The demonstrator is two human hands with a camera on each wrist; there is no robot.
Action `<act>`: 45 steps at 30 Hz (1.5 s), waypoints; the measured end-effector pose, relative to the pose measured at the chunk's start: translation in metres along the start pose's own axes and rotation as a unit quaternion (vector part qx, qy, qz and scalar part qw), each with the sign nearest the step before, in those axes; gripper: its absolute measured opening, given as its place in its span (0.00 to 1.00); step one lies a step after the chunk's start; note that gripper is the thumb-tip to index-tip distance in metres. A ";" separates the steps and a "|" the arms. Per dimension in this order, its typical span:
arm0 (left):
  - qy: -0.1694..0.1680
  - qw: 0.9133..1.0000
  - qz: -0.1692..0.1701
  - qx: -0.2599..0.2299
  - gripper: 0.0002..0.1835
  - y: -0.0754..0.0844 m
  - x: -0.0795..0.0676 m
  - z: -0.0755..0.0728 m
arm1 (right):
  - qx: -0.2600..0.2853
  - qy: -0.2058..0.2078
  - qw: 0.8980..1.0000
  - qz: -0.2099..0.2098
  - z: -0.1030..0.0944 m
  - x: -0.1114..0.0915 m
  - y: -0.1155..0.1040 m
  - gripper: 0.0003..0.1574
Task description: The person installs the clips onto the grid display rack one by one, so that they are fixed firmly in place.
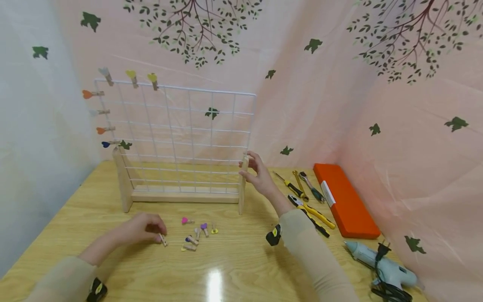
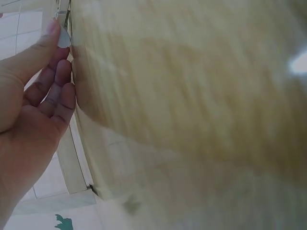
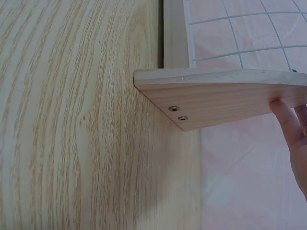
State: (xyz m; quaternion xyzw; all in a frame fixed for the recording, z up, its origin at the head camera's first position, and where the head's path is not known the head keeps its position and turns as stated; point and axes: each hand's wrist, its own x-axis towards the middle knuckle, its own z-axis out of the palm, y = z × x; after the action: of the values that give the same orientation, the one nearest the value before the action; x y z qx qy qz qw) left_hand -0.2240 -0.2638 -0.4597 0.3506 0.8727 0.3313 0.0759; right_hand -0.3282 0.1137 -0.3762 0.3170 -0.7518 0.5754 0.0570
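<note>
My left hand (image 1: 138, 230) is low over the table, left of the loose clothespins. Its thumb and forefinger pinch a small wooden clothespin (image 1: 163, 240), whose pale heart-shaped head (image 2: 64, 37) shows in the left wrist view. My right hand (image 1: 259, 175) holds the top of the right wooden support (image 1: 243, 184) of a white wire grid rack (image 1: 190, 126). In the right wrist view, fingertips (image 3: 278, 106) touch that support's outer face. Heart-headed clothespins sit along the grid's upper left: two yellow ones (image 1: 152, 79) and a pale one on top, orange, pale and blue ones down the side.
Several loose clothespins, among them a pink one (image 1: 185, 220) and a purple one (image 1: 204, 227), lie before the rack. On the right are pliers (image 1: 317, 214), a screwdriver (image 1: 294, 188), wrenches, an orange case (image 1: 345, 203) and a glue gun (image 1: 388, 266) with its cord.
</note>
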 end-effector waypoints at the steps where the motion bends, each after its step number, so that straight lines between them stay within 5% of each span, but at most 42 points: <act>1: -0.002 1.000 -0.004 -0.008 0.08 0.000 0.000 0.001 | -0.001 -0.001 1.000 0.000 0.000 0.000 0.000 0.36; 10: -0.013 0.999 -0.051 -0.014 0.04 0.007 0.000 0.000 | 0.001 -0.004 1.000 0.010 0.000 -0.001 0.002 0.36; 18: 0.003 0.998 -0.039 -0.047 0.02 0.022 0.010 -0.011 | -0.005 -0.003 1.000 0.003 0.000 0.000 0.000 0.36; 27: 0.101 0.994 0.024 0.041 0.06 0.051 0.024 -0.035 | -0.005 -0.001 1.000 0.004 0.000 -0.001 0.000 0.35; 32: 0.151 0.986 0.029 0.063 0.09 0.076 0.031 -0.057 | 0.002 -0.005 1.000 0.002 0.001 -0.001 0.000 0.35; 36: 0.229 0.965 0.043 0.123 0.06 0.099 0.043 -0.085 | 0.006 -0.006 1.000 0.005 0.001 -0.002 -0.002 0.35; 39: 0.310 0.934 0.052 0.173 0.06 0.120 0.055 -0.111 | 0.006 -0.003 1.000 0.006 0.000 -0.002 -0.003 0.36; 45: 0.434 0.879 0.063 0.188 0.03 0.163 0.080 -0.161 | 0.002 -0.004 1.000 0.006 0.001 -0.001 -0.004 0.36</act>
State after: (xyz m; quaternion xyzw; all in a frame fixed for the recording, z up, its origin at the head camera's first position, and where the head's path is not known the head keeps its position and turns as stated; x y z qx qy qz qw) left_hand -0.2508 -0.2079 -0.2253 0.2335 0.8402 0.2838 -0.3987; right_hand -0.3253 0.1128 -0.3740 0.3144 -0.7530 0.5759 0.0499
